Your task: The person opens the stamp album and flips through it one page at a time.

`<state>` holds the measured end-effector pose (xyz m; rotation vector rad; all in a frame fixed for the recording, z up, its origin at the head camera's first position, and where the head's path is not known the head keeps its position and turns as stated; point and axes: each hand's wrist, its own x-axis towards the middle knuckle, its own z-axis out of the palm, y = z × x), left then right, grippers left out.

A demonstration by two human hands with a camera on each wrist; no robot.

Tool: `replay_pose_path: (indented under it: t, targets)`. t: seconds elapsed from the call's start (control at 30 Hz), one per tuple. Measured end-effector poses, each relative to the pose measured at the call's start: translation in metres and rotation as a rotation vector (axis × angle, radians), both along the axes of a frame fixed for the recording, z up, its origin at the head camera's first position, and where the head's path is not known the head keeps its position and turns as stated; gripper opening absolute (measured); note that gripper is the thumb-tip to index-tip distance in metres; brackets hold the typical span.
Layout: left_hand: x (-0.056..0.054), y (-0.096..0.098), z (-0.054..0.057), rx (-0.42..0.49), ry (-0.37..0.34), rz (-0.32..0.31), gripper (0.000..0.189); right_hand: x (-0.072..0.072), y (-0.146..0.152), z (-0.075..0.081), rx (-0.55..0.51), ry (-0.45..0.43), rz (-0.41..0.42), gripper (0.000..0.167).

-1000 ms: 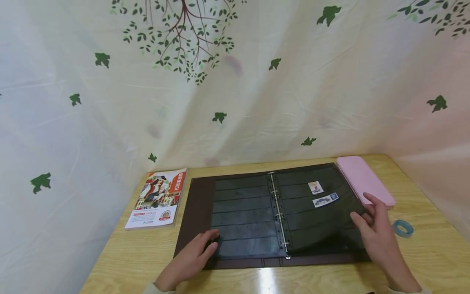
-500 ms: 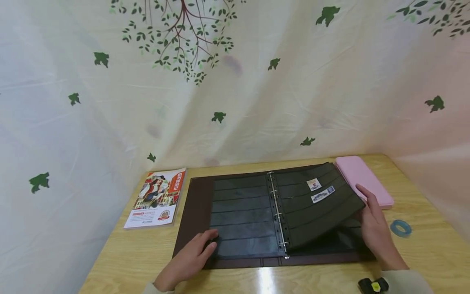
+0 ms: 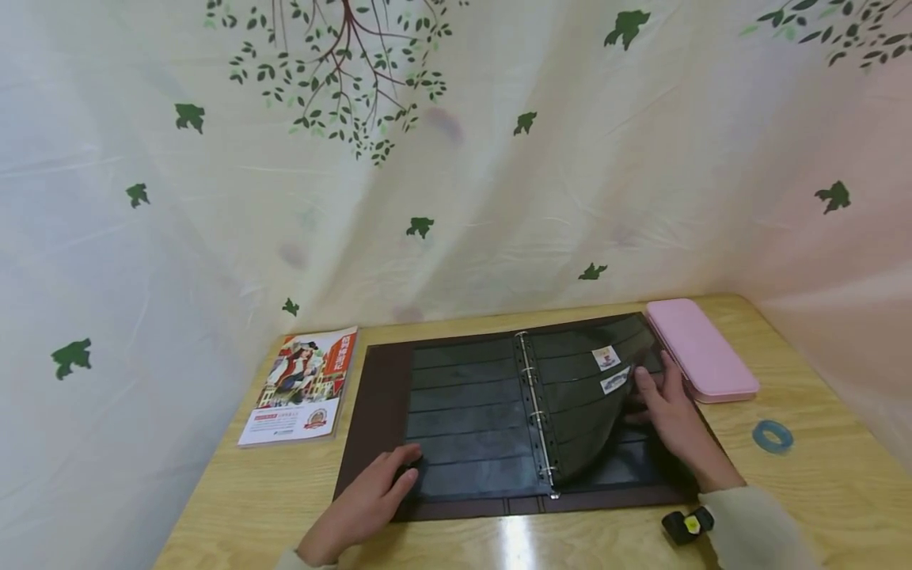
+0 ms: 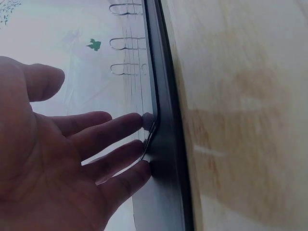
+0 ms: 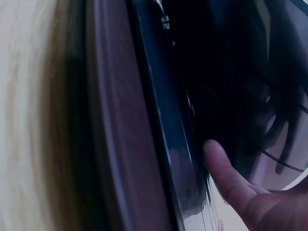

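A ring-bound stamp album [image 3: 381, 396] lies spread on the table, its brown cover showing beside black pocket pages. On the right page [image 3: 580, 423] sit a small square stamp [image 3: 606, 359] and a longer stamp [image 3: 615, 380]. This page curves up and leftward off the sheet below. My right hand [image 3: 673, 419] is at its raised edge, some fingers hidden beneath; in the right wrist view one straight finger [image 5: 226, 178] touches the dark surface. My left hand [image 3: 374, 491] rests at the album's lower left, its loosely extended fingers [image 4: 115, 132] touching the left page [image 3: 470, 412].
An illustrated book [image 3: 302, 384] lies left of the album. To the right are a pink case [image 3: 701, 348], close against the album's corner, and a blue tape roll [image 3: 773, 436]. A patterned curtain [image 3: 463, 182] hangs behind the table. A black wrist device [image 3: 687, 525] shows by the right sleeve.
My right hand has moved left across the album from its right edge, lifting and bending the right page leftward. The left hand has stayed in place.
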<state>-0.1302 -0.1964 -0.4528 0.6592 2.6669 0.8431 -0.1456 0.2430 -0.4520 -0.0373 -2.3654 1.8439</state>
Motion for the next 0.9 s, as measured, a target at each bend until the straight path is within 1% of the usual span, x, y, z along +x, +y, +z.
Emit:
replay_pose_path:
  t: [0.03,0.1,0.2,0.3,0.43,0.57,0.67,0.8,0.9]
  targets:
    - [0.000,0.000,0.000,0.000,0.001,0.000,0.044,-0.001,-0.002,0.000,0.003,-0.021,0.006,0.073]
    - [0.001,0.000,-0.001,0.003,0.007,-0.002,0.044,-0.002,-0.006,0.000,0.004,-0.038,0.016,0.074]
    - [0.001,0.000,-0.001,0.001,0.009,0.001,0.044,-0.002,-0.013,0.005,0.009,-0.026,0.025,0.075]
    - [0.000,-0.001,-0.002,-0.002,0.007,0.008,0.043,-0.003,-0.021,0.012,0.051,-0.023,0.044,0.077]
    - [0.000,-0.001,-0.003,0.002,0.015,0.008,0.043,-0.005,-0.034,0.020,0.104,0.009,0.085,0.079]
    - [0.000,-0.001,-0.003,-0.001,0.014,0.012,0.043,-0.005,-0.049,0.029,0.121,0.064,0.114,0.084]
    - [-0.001,0.000,-0.004,-0.009,0.005,0.017,0.043,-0.003,-0.059,0.034,0.121,0.115,0.140,0.087]
    - [-0.002,0.000,-0.004,-0.012,0.002,0.020,0.043,-0.002,-0.071,0.037,0.111,0.179,0.199,0.089]
    - [-0.002,-0.001,-0.004,-0.008,-0.004,0.025,0.043,-0.002,-0.079,0.035,0.093,0.188,0.240,0.091]
